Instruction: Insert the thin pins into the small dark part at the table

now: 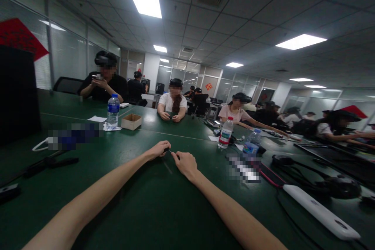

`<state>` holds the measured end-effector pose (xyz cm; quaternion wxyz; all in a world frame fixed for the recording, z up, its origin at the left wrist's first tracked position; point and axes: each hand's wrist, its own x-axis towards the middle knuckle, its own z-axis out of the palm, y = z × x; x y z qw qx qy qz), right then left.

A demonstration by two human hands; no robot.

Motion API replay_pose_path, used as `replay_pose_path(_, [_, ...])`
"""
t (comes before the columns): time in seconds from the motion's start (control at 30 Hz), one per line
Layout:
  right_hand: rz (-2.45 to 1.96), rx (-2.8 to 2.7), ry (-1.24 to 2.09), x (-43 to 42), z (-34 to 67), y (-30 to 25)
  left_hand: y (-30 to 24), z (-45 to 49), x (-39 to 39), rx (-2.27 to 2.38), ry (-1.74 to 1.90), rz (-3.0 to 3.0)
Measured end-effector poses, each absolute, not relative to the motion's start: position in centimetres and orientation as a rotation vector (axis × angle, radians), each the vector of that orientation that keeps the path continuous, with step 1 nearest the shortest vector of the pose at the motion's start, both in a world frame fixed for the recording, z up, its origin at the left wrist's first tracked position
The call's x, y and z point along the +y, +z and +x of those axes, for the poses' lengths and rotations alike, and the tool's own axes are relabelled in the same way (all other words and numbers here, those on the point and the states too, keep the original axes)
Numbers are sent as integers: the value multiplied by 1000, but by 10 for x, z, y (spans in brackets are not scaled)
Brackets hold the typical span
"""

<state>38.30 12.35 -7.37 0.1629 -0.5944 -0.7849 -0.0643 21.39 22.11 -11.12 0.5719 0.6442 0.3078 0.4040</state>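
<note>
My left hand (159, 150) is closed in a pinch over the middle of the green table (140, 203). Out of its fingertips pokes the end of a small black object (166, 149), too small and dim to name. Facing it, a short gap away, my right hand (186, 164) is closed too, thumb and fingers together. A thin pale tip (172, 152) shows at its thumb, and I cannot make out whether it belongs to a held thing. Both forearms reach in from the bottom corners.
Ahead on the left stand a water bottle (113, 112) and a small open box (131, 122). To the right are a red-capped bottle (225, 133), a blue-capped bottle (252, 143), a white power strip (320, 211) and a black headset (336, 185). Several people sit around the table.
</note>
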Motion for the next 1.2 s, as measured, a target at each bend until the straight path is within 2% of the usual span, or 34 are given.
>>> replay_pose_path(0.33, [-1690, -2229, -147, 121, 381, -71, -106, 215, 216, 746, 945, 1527])
replay_pose_path(0.67, [-1705, -2171, -278, 123, 387, -75, -101, 220, 208, 735, 946, 1561])
replay_pose_path(1.2, [-1791, -2169, -177, 116, 381, -69, -101, 217, 208, 751, 944, 1578])
